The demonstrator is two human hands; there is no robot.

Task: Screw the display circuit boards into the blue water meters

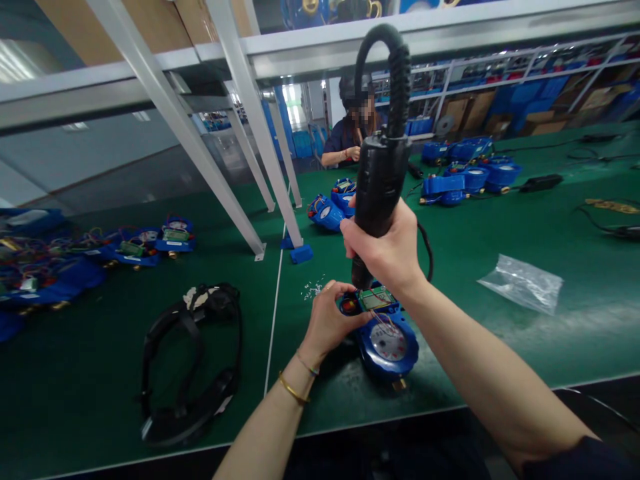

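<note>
My right hand [393, 250] is wrapped around a black electric screwdriver [381, 177], held upright with its tip end down. A looped cord rises from its top. Below it on the green bench lies a blue water meter [385, 357] with a round dial, thin wires and an exposed circuit board [376, 299]. The screwdriver's lower end is over the board's left edge; its tip is hidden. My left hand [330, 313] grips the meter's upper left side between thumb and fingers. Tiny pale screw-like bits [314, 289] lie scattered beside my left hand.
A black head strap [193, 363] lies on the left, a clear plastic bag [524, 283] on the right. Blue meters stand in a cluster [133, 247] at left and another [470, 175] at far right. White posts [260, 120] support a shelf. A person [345, 137] sits opposite.
</note>
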